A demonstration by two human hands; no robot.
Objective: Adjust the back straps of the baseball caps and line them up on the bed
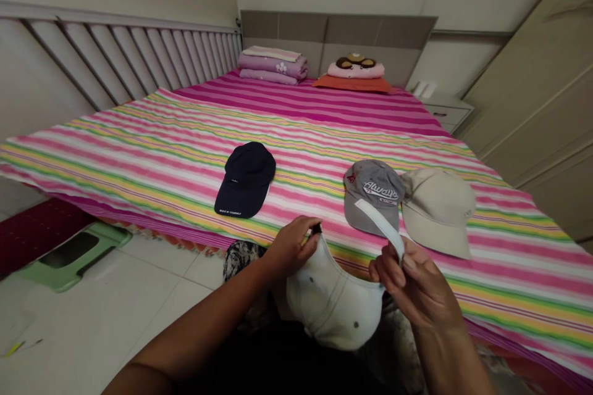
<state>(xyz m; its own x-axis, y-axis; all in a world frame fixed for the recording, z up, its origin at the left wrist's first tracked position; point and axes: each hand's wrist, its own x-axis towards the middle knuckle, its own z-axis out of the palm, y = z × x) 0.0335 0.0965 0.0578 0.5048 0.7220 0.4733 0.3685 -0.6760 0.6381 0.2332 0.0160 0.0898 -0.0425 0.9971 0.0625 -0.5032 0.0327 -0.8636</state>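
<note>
A pale, nearly white cap (336, 305) is held over my lap, its back opening turned toward the bed. My left hand (293, 245) pinches one side of the opening, where a small dark buckle shows. On the other side, my right hand (410, 278) is closed on the cap's loose adjuster strap (380, 222), whose free end sticks up and to the left. Ahead on the bed lie a navy cap (248, 176), a grey cap (374, 188) with white lettering, and a beige cap (438, 207) touching the grey one.
The bed has a striped sheet (162, 148). Folded purple bedding (271, 65) and a pink pillow stack (356, 71) sit by the headboard (361, 31). A green stool (60, 278) stands on the tiled floor at left. White railing (139, 52) lines the left side.
</note>
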